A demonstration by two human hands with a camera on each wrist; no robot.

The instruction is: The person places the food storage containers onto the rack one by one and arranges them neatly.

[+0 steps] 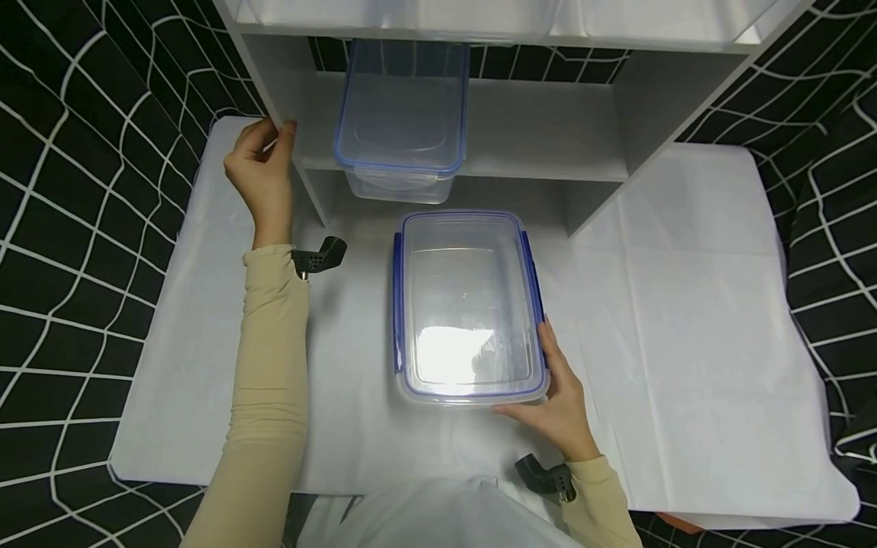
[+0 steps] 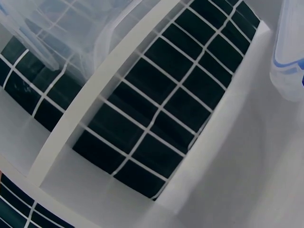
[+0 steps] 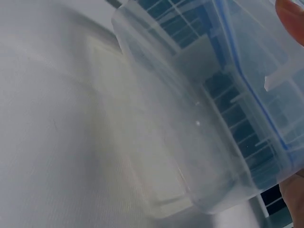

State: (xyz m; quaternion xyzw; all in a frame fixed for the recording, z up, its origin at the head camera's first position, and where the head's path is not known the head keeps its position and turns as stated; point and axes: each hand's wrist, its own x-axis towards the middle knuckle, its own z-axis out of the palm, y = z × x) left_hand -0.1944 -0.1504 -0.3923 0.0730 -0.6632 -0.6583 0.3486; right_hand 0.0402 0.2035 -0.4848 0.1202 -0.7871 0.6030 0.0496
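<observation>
A clear lidded food container (image 1: 473,304) with a blue seal and blue side clips is in front of the shelf unit in the head view. My right hand (image 1: 558,403) grips it at the near right corner, with the thumb along the near edge and the fingers up the right side. In the right wrist view the container's wall (image 3: 161,114) looks tilted, with a fingertip at the top right. My left hand (image 1: 267,171) holds the front edge of the white shelf unit's left side panel (image 1: 308,183), thumb and fingers pinched there.
Another clear container with a blue-rimmed lid (image 1: 404,106) stands on the middle shelf (image 1: 548,125), left of its middle, jutting past the front edge. Clear containers (image 2: 80,28) show on a higher level in the left wrist view. White cloth (image 1: 712,327) covers the table; dark netted fabric surrounds it.
</observation>
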